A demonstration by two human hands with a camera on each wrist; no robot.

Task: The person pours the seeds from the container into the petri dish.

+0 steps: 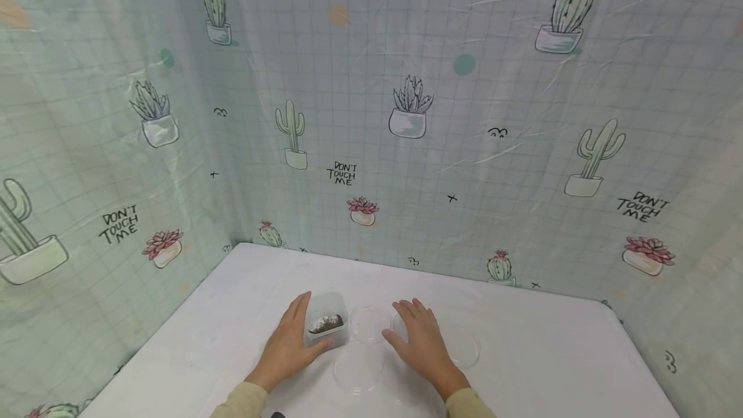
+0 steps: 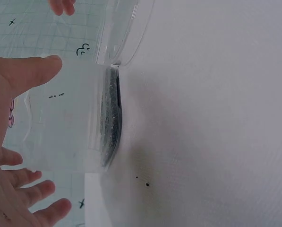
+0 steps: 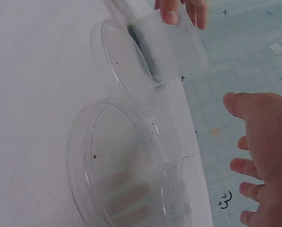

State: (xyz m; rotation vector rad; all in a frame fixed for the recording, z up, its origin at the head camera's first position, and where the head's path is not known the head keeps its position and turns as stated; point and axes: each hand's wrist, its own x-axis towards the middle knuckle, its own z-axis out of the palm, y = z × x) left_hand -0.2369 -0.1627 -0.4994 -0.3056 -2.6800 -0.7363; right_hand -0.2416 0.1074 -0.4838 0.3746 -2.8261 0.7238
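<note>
A small clear plastic container (image 1: 327, 334) with dark grainy matter (image 1: 326, 323) on its bottom stands on the white table. My left hand (image 1: 287, 344) holds it, thumb on the near side and fingers along the far left side. In the left wrist view the thumb (image 2: 32, 71) lies on the container (image 2: 70, 127). My right hand (image 1: 420, 340) is open, fingers spread, low over clear round dishes. One dish (image 1: 368, 323) sits between the hands. In the right wrist view the right hand (image 3: 263, 142) hovers beside a large dish (image 3: 117, 175).
Another clear dish (image 1: 358, 369) lies near me and one (image 1: 464, 348) to the right of my right hand. The table (image 1: 551, 353) has a white cloth. Cactus-print curtain (image 1: 406, 115) walls off the back and both sides.
</note>
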